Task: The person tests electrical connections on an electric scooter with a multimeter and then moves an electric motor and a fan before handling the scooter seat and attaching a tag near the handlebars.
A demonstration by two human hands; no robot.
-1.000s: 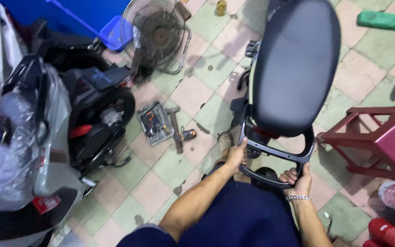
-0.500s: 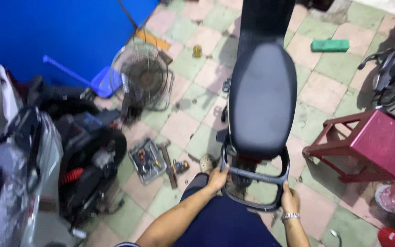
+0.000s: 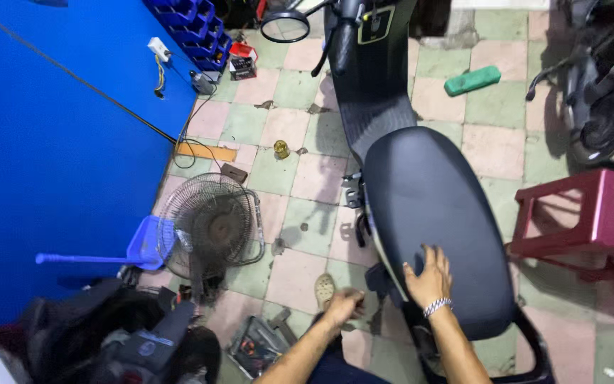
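A dark scooter stands in front of me with its long black seat (image 3: 435, 213) pointing my way. My right hand (image 3: 429, 276), a metal bracelet at its wrist, lies flat with fingers spread on the rear left part of the seat. My left hand (image 3: 344, 306) is curled shut just left of the scooter's side, below the seat edge; whether it grips anything is not clear. The black rear grab rail (image 3: 531, 348) curves behind the seat. The handlebar and round mirror (image 3: 285, 25) sit at the far end.
A floor fan (image 3: 207, 227) stands left of the scooter beside a blue wall (image 3: 58, 156) and a blue dustpan (image 3: 147, 245). A tray of tools (image 3: 257, 348) lies on the tiled floor. A dark red plastic stool (image 3: 591, 220) is at the right, another scooter behind it.
Both hands have left the rear grab rail. The right hand moved up onto the seat, the left to the scooter's side. My view has lifted toward the handlebar.
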